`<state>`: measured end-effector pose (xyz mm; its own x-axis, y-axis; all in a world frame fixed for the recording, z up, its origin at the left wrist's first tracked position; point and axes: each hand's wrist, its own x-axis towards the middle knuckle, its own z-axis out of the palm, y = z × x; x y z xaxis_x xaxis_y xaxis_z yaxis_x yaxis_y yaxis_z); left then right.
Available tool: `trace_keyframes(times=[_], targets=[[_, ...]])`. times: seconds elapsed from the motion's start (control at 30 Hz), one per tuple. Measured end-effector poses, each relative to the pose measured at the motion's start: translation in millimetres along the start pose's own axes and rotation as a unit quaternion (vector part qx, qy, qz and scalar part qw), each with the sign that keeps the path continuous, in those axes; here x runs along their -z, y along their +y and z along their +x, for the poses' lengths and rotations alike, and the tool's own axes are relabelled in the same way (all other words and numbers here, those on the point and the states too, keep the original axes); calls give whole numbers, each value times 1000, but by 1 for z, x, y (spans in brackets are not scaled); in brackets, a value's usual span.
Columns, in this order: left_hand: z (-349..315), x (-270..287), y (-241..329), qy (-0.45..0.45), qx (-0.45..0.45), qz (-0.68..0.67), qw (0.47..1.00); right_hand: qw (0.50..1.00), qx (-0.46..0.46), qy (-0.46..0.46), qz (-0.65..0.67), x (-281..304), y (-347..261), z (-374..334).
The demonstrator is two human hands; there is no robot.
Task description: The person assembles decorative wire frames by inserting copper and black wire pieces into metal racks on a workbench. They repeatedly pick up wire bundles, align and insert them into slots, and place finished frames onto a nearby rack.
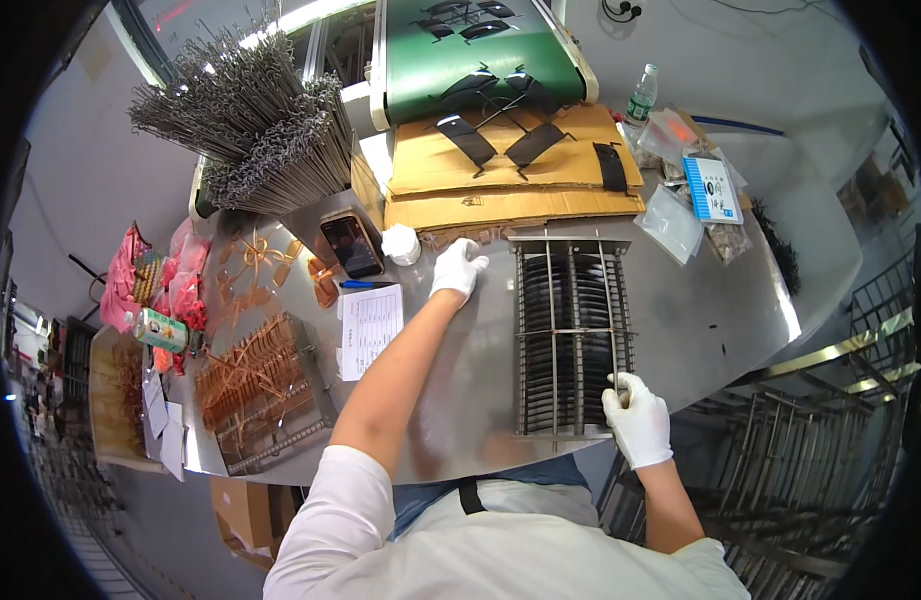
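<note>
A metal rack (573, 332) stands on the steel table in front of me, tightly filled with rows of dark curved plates that look like lenses. My right hand (638, 420), in a white glove, is closed on the rack's near right side, at a thin side bar. My left hand (458, 272), also gloved, reaches to the back of the table, left of the rack. Its thumb and fingers are apart, and nothing shows between them. Just beyond its fingers, small brownish pieces (491, 233) lie along the front of a cardboard sheet (421, 212).
Dark lenses on a wire hanger (506, 133) sit on the cardboard, before a green conveyor (471, 65). Bundled wire hooks (271, 130) stand back left. A phone (351, 245), paper form (372, 330), copper-coloured rack (256, 385) and drink can (161, 329) lie left; plastic bags (671, 222) lie right.
</note>
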<state>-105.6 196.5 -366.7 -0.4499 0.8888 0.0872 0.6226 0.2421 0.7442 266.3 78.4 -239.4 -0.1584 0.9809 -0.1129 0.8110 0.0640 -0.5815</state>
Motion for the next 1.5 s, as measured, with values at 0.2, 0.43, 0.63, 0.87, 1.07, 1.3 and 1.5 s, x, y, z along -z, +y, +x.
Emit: trace_keyframes(times=[0.2,0.43,0.63,0.87,1.07,1.3,1.5], targets=[[-118,57,92,-85,-215,-146,962,997,53,52,-15,-17,11,5],[-118,10,89,-51,-395,65,915,996,38,78,-25,-17,15,3],[-126,5,103,-44,-295,108,948,995,33,78,-52,-15,0,3],[-131,-6,102,-5,-284,136,949,999,47,10,18,-21,20,17],[-218,91,181,-162,-308,146,926,969,-4,-141,203,-2,21,33],[-257,157,199,5,-470,312,826,927,55,-200,312,73,-81,-9],[-281,265,220,99,-418,167,887,667,586,457,-60,240,-253,45]])
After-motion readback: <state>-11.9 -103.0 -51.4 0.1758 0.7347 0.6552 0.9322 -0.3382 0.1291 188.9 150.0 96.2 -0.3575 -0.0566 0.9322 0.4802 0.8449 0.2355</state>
